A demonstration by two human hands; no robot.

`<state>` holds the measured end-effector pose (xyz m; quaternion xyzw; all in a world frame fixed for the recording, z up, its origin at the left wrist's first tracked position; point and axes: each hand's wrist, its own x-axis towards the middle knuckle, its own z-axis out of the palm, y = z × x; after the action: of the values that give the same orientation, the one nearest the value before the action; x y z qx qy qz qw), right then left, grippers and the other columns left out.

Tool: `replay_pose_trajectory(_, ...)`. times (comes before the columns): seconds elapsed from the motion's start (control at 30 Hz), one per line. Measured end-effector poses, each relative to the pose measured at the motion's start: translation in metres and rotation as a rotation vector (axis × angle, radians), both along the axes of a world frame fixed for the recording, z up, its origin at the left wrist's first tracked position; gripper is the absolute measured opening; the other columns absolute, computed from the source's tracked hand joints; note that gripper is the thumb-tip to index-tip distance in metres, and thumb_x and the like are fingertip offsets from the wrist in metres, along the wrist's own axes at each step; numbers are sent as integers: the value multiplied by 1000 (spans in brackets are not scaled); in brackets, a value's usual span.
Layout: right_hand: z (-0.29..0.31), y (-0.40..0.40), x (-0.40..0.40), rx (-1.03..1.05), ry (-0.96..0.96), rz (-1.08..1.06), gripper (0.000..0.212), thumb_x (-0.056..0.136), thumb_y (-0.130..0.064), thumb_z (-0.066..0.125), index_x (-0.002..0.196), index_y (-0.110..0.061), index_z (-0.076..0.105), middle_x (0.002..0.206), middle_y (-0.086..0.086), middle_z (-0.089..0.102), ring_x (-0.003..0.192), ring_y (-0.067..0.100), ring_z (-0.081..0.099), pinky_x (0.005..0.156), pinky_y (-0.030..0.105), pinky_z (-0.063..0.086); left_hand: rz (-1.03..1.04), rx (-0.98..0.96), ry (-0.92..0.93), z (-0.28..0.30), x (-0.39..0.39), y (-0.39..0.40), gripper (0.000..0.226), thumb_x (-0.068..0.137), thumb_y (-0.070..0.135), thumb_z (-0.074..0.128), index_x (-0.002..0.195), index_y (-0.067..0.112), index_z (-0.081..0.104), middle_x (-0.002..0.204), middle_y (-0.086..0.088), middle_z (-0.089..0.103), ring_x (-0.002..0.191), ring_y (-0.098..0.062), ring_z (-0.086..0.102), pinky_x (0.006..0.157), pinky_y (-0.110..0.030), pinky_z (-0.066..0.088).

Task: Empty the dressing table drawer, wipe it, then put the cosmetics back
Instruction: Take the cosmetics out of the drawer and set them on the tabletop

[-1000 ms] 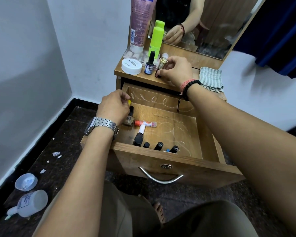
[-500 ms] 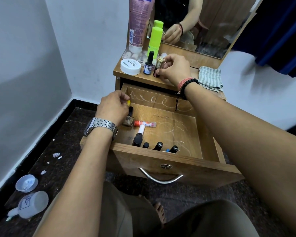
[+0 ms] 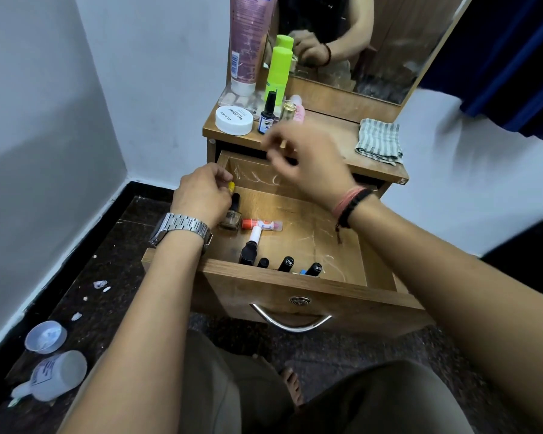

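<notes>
Right hand (image 3: 308, 164), blurred, has left the gold-capped bottle (image 3: 288, 110) on the tabletop and returns with loosely curled, empty fingers; left hand (image 3: 203, 195) pinches a yellow-tipped item (image 3: 231, 186) in the half-emptied drawer (image 3: 295, 286).

Drawer (image 3: 295, 280) right half bare, open from above; left side crowded by bottles (image 3: 248, 252) and left hand (image 3: 201, 195). Right hand (image 3: 308, 164), blurred, probably over back edge.

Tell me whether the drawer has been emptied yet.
Not yet. The drawer is pulled open and a nail polish bottle, an orange-capped tube and several black-capped sticks remain inside.
</notes>
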<state>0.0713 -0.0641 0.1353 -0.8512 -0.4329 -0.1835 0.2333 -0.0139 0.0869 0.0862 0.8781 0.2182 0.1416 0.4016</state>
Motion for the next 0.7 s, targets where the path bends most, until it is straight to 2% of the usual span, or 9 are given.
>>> replay_pose_trajectory(0.07, -19, 13, -12, -327, 210, -24, 21, 86, -29, 64, 105, -22, 62, 98, -6, 65, 88, 11, 60, 80, 33, 54, 9, 2, 9, 0, -1, 1, 21, 89, 11, 53, 103, 21, 66, 110, -3, 68, 104, -25, 61, 93, -34, 48)
replay_pose_trajectory(0.1, -26, 18, -15, -437, 285, -70, 27, 85, -34, 65, 109, -22, 60, 101, -5, 65, 92, 15, 62, 83, 37, 54, 3, 2, 13, 1, -2, 0, 22, 89, 10, 53, 103, 20, 66, 110, -3, 68, 104, -26, 61, 94, -36, 49)
replay_pose_trajectory(0.17, -37, 27, -16, -528, 406, -143, 42, 83, -39, 66, 118, -20, 56, 107, 1, 65, 98, 22, 62, 85, 35, 53, -10, -6, 15, 2, -2, -2, 23, 88, 8, 52, 103, 19, 66, 108, -3, 69, 104, -25, 62, 95, -38, 49)
replay_pose_trajectory(0.27, -43, 39, -19, -512, 613, -213, 56, 84, -42, 67, 128, -12, 49, 115, 8, 61, 102, 25, 59, 79, 28, 47, -13, -13, 13, 3, -2, -2, 24, 88, 6, 51, 101, 19, 65, 105, -2, 69, 102, -23, 63, 95, -37, 49)
replay_pose_trajectory(0.37, -49, 52, -21, -525, 688, -285, 62, 86, -38, 67, 134, -10, 41, 126, 12, 58, 112, 28, 58, 74, 27, 43, -14, 2, 10, 3, -1, -2, 24, 88, 5, 50, 100, 19, 65, 103, -1, 69, 100, -21, 63, 93, -33, 49)
replay_pose_trajectory(0.53, -62, 66, -21, -541, 677, -362, 80, 82, -38, 71, 142, -9, 27, 131, 14, 55, 121, 32, 54, 94, 39, 48, -15, 14, 21, 4, -1, -3, 24, 87, 5, 49, 97, 20, 64, 99, 0, 69, 98, -22, 62, 91, -33, 49)
replay_pose_trajectory(0.6, -65, 67, -21, -506, 697, -383, 78, 81, -38, 72, 141, -11, 30, 131, 13, 55, 121, 32, 54, 95, 41, 48, -13, 17, 23, 4, -2, -3, 24, 87, 5, 49, 98, 20, 65, 100, 0, 69, 100, -23, 62, 92, -35, 49)
replay_pose_trajectory(0.7, -65, 65, -22, -443, 695, -377, 60, 82, -38, 71, 131, -15, 44, 127, 10, 59, 116, 30, 57, 88, 36, 47, -9, 22, 24, 5, -2, -3, 26, 88, 4, 48, 98, 20, 66, 102, -1, 70, 102, -23, 62, 93, -36, 49)
